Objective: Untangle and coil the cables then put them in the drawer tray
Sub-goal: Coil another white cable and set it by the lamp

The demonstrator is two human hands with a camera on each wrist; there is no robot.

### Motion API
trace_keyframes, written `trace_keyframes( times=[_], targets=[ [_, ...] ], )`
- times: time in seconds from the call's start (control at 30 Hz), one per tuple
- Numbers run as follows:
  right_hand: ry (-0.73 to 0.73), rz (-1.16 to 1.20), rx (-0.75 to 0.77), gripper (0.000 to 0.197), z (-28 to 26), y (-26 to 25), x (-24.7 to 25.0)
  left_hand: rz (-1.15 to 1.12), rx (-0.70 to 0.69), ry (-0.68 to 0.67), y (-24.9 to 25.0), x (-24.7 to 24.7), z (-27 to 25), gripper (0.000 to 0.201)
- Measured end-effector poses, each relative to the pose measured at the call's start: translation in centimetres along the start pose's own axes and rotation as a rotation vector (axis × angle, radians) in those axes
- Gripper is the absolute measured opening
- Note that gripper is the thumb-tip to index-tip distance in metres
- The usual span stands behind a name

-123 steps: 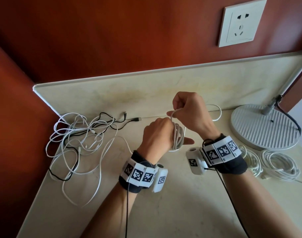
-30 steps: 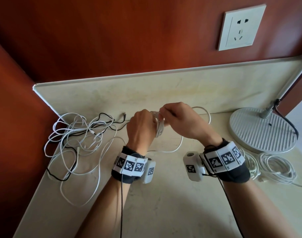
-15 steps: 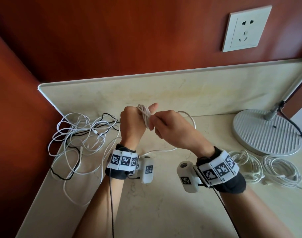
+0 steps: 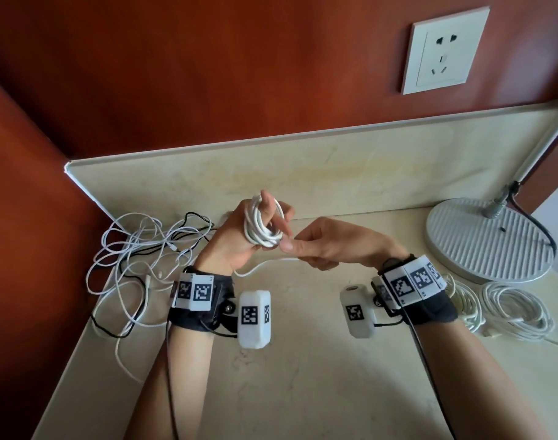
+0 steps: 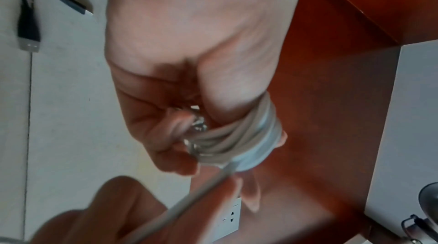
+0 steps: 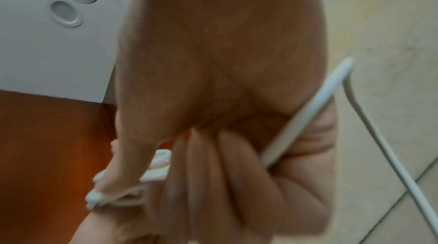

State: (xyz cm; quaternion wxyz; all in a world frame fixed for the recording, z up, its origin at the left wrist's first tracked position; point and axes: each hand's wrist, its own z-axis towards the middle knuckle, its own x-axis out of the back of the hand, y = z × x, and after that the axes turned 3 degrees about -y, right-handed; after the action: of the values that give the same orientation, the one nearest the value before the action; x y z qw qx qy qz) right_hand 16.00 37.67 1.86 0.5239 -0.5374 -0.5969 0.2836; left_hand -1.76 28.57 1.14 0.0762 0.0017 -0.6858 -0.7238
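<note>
A white cable coil [image 4: 261,226] is wound round the raised fingers of my left hand [image 4: 239,236], held above the counter. In the left wrist view the same coil [image 5: 251,141] wraps the fingers. My right hand [image 4: 315,246] pinches the cable's loose tail [image 4: 265,265] just right of the coil; that tail [image 6: 305,111] runs through its curled fingers. A tangle of white and black cables [image 4: 144,258] lies on the counter at the left. No drawer tray is in view.
Two coiled white cables [image 4: 512,309] lie at the right beside a round lamp base [image 4: 487,239]. The beige counter [image 4: 303,376] has a raised back edge. A wall socket [image 4: 446,49] sits above. A red wall closes the left side.
My left hand has turned so the coil faces up and more loops sit on its fingers. My right hand has dropped lower and moved right, drawing the tail along.
</note>
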Motion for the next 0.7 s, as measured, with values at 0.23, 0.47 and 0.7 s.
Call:
trace_keyframes(
  times=[0.23, 0.47, 0.7],
  targets=[
    [-0.058, -0.21, -0.243, 0.07, -0.6, 0.5, 1.1, 0.164, 0.011, -0.27, 1.4, -0.4, -0.8, 0.025],
    [0.077, -0.246, -0.196, 0.047, -0.6, 1.5, 2.0, 0.339, 0.337, -0.348, 2.2, -2.3, -0.9, 0.021],
    [0.137, -0.042, -0.138, 0.013, -0.9, 1.5, 2.7, 0.561, 0.361, -0.32, 0.6, -4.4, -0.5, 0.059]
  ],
)
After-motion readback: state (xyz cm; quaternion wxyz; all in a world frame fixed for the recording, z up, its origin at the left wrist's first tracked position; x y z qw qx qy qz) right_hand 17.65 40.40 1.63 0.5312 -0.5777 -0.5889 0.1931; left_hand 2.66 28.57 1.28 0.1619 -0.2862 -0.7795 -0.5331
